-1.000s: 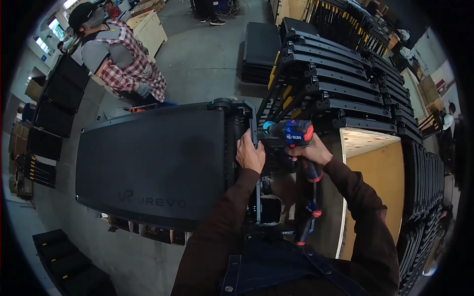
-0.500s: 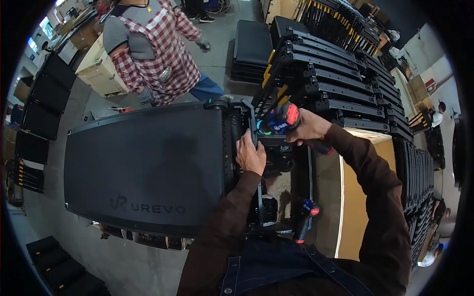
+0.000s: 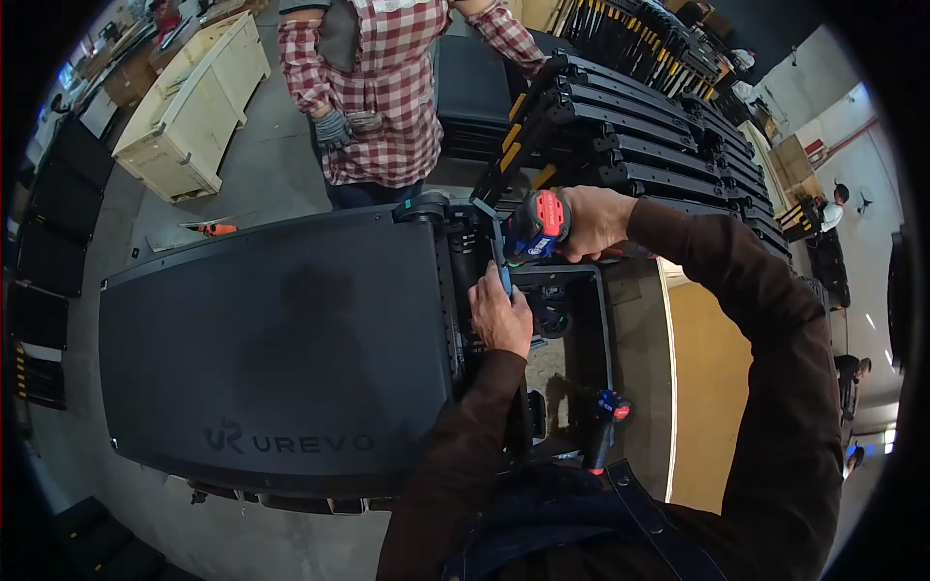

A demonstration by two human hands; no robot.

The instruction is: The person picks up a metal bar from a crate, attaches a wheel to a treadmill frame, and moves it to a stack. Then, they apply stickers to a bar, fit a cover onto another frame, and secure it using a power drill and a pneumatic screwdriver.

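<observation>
A black treadmill (image 3: 271, 358) marked UREVO lies flat in front of me. My right hand (image 3: 596, 223) is wrapped around a blue and red cordless drill (image 3: 533, 229). The drill's front end is at the metal end bar (image 3: 497, 232) of the treadmill; its tip is hidden. My left hand (image 3: 502, 318) grips that same bar just below the drill, with its fingers over the edge. A second cordless drill (image 3: 608, 412) rests by the open compartment beyond the treadmill's end, close to my body.
A person in a checked shirt (image 3: 397, 107) stands across the treadmill. Stacked black frames (image 3: 639, 136) rise at the far right. A wooden crate (image 3: 189, 116) stands on the floor at the left. A tan box (image 3: 712, 387) is under my right arm.
The drill in my right hand has tilted more upright and shifted slightly left. My left hand has slid a little lower along the bar. The other person has stepped rightward, nearer the stacked frames.
</observation>
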